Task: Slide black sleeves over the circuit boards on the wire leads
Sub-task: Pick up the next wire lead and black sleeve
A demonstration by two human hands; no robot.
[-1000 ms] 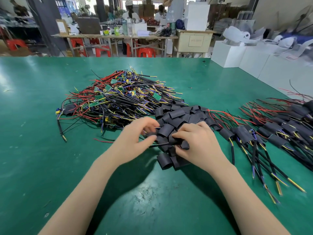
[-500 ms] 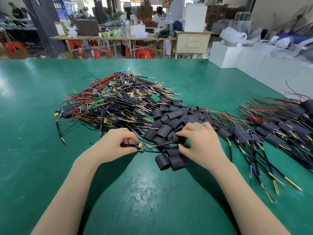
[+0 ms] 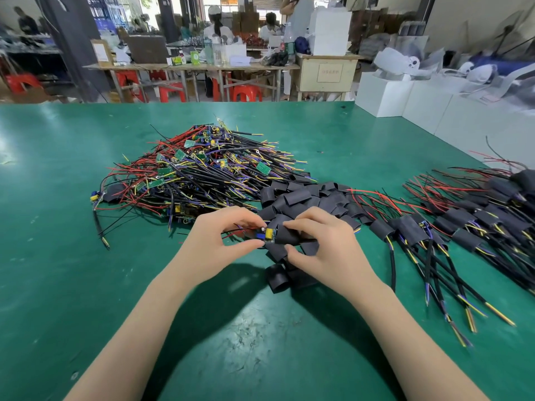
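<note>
My left hand (image 3: 220,244) pinches a small circuit board (image 3: 267,235) with yellow and blue parts, red and black leads trailing left. My right hand (image 3: 324,250) grips a black sleeve (image 3: 289,237) whose mouth meets the board's right end; the board's far end is hidden inside or behind it. Behind my hands lies a heap of loose black sleeves (image 3: 301,198). Farther back is a big tangle of bare boards on wire leads (image 3: 202,169). To the right lie several sleeved leads (image 3: 451,224) in a row.
All of it rests on a green table (image 3: 86,256). Two loose sleeves (image 3: 279,277) lie just below my right hand. White boxes (image 3: 405,96) stand along the far right edge. People sit at tables with red stools beyond the far edge.
My left hand has carried the board right and up from the table to the sleeve. My right hand has lifted a sleeve off the heap and brought it to the board.
</note>
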